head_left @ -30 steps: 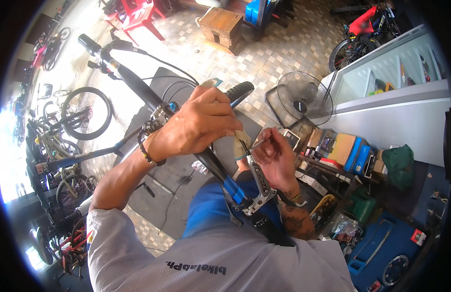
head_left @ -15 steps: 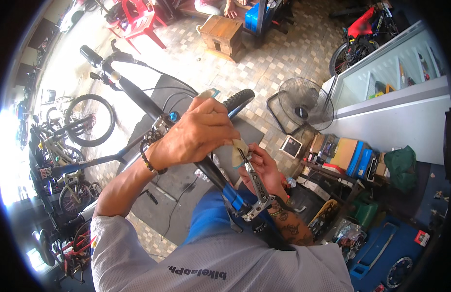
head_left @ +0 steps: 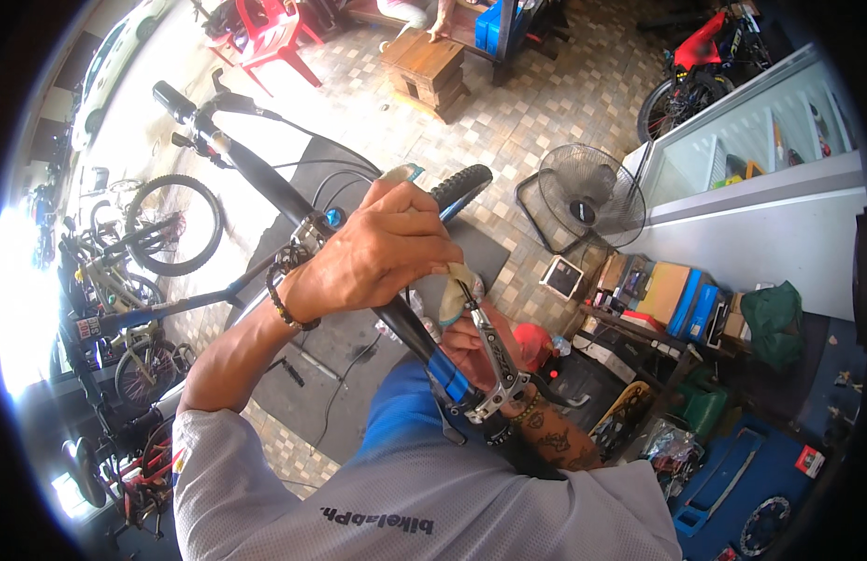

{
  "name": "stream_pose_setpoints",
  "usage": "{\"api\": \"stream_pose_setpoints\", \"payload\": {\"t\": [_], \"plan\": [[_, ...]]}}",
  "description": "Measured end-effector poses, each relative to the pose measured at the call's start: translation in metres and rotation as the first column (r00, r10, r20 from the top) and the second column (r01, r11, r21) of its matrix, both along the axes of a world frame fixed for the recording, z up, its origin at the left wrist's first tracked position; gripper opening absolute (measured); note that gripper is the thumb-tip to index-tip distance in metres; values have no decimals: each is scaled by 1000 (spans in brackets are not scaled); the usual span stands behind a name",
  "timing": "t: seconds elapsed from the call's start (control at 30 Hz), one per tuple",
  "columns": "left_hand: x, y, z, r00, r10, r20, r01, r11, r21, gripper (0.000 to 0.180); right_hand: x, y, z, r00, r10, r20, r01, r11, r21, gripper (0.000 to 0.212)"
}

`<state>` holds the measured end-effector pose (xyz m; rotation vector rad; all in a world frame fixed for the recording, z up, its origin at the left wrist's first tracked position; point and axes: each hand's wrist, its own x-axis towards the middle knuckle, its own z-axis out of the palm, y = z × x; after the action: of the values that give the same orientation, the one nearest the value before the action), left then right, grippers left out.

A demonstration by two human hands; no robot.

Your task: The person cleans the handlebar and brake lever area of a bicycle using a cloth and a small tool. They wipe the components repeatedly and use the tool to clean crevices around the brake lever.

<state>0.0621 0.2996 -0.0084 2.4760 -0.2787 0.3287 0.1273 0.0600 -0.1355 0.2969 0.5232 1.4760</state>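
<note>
My left hand (head_left: 382,245) is closed on a beige rag (head_left: 459,285) with a bluish edge, above the black bicycle handlebar (head_left: 265,178). The rag wraps around the hose end of a silver brake lever (head_left: 497,351). My right hand (head_left: 466,344) is behind that lever, its curled fingers at the rag's lower end; the lever partly hides them. Blue tape-like banding (head_left: 449,374) rings the bar near the lever clamp. The bar's far end carries another dark brake lever (head_left: 232,101). Below the bar, the front tire (head_left: 461,190) shows.
A floor fan (head_left: 592,196) stands ahead right, near a glass display case (head_left: 751,140). Boxes and tools crowd a rack (head_left: 639,327) at right. Several bicycles (head_left: 171,229) line the left. A wooden box (head_left: 424,65) and red chair (head_left: 270,47) stand ahead; another person's hand rests by the box.
My right hand has shifted down and left, from beside the hose to under the rag's lower end. My left hand stays nearly in place, still gripping the rag.
</note>
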Motion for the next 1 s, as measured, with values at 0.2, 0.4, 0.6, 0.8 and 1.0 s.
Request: {"api": "stream_pose_setpoints", "payload": {"t": [0.2, 0.4, 0.6, 0.8, 1.0], "plan": [[1, 1, -1, 1000, 0, -1, 0, 1000, -5, 21, -10, 1, -8, 965, 85, -250, -56, 991, 122, 26], [0, 1, 0, 1000, 0, -1, 0, 1000, 4, 20, -11, 2, 3, 984, 52, -171, -33, 993, 111, 31], [3, 1, -1, 1000, -8, 5, 8, 1000, 8, 21, -17, 7, -13, 987, -57, -149, 69, 994, 79, 31], [0, 0, -2, 1000, 6, 17, -6, 1000, -2, 21, 68, -16, 15, 317, 22, 948, 338, 932, -135, 28], [-6, -8, -4, 1000, 10, 10, -9, 1000, -17, 23, 97, -7, 120, -810, -15, 586, 142, 965, 222, 13]]}}
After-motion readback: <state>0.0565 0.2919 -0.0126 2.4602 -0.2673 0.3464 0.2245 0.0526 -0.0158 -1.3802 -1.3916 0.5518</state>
